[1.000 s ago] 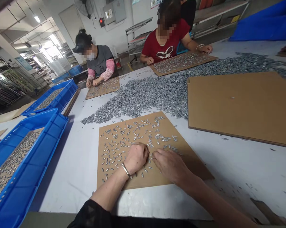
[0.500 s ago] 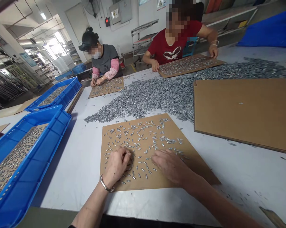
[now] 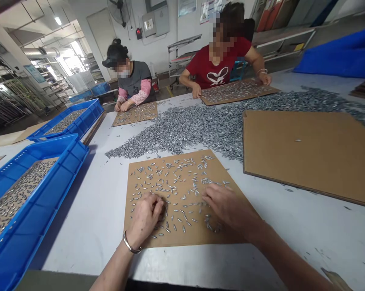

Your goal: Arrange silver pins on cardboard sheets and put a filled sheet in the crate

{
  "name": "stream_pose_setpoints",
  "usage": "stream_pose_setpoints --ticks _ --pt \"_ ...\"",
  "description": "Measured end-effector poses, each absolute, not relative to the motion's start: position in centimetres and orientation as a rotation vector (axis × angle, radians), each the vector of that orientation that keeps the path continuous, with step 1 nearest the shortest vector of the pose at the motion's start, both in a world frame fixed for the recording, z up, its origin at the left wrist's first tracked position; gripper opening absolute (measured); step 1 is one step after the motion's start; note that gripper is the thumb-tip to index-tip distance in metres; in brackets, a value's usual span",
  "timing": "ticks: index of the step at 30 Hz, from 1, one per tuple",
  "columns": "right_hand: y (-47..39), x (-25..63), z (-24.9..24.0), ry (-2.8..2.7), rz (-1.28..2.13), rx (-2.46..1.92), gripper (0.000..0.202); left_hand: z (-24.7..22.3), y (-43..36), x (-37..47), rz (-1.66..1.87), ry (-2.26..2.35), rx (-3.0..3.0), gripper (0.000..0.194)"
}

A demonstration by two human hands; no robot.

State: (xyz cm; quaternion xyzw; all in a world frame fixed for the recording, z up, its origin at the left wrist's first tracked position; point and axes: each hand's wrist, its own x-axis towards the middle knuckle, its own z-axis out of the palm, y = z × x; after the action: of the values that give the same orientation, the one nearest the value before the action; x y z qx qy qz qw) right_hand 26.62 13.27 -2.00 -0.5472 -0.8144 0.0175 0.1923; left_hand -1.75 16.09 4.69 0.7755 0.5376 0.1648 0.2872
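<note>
From our cardboard sheet (image 3: 197, 239), we have the heap of pieces (image 3: 185, 127) behind, trays (image 3: 59, 190) left, stacked cardboard (image 3: 309, 161) right.

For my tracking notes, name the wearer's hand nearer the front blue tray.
Left. The left hand is right of the front blue tray; the right hand is farther right, over the cardboard.

- White wall (image 3: 186, 29) with a fan (image 3: 120, 9), posters (image 3: 186, 7) and a grey metal box (image 3: 161, 23)
- Pale door (image 3: 101, 34) left of the fan
- Lit ceiling lamp (image 3: 58, 20), bright windows (image 3: 75, 49) below it
- Metal racks (image 3: 26, 91) at far left
- White-topped desk (image 3: 88, 226) in the foreground
</note>
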Motion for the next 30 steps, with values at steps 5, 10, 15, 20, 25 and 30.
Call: stream_pose_setpoints --ticks 5,10,15,20,25,30 --pt "13.6 26.3 -2.4 -2.409 0.114 -1.487 0.026 4.4 16.3 -1.6 0.411 1.450 2.109 0.028" --pt "14.8 24.8 -3.1 -2.430 0.122 -1.544 0.023 4.5 16.1 -1.0 0.380 1.438 2.108 0.027" --pt "15.3 25.8 -2.4 -2.378 0.263 -1.569 0.022 4.8 16.2 -0.8 0.381 1.429 2.117 0.027" --pt "13.3 26.6 -1.9 -2.388 0.330 -1.525 0.026 5.0 16.0 0.8 0.341 1.366 2.154 0.025" --pt "12.2 25.3 -2.7 -2.404 0.339 -1.508 0.027 4.8 15.8 3.2 0.309 1.275 2.192 0.025" --pt "12.5 25.7 -2.0 -2.363 0.350 -1.557 0.027 4.5 15.7 4.0 0.302 1.256 2.198 0.024"
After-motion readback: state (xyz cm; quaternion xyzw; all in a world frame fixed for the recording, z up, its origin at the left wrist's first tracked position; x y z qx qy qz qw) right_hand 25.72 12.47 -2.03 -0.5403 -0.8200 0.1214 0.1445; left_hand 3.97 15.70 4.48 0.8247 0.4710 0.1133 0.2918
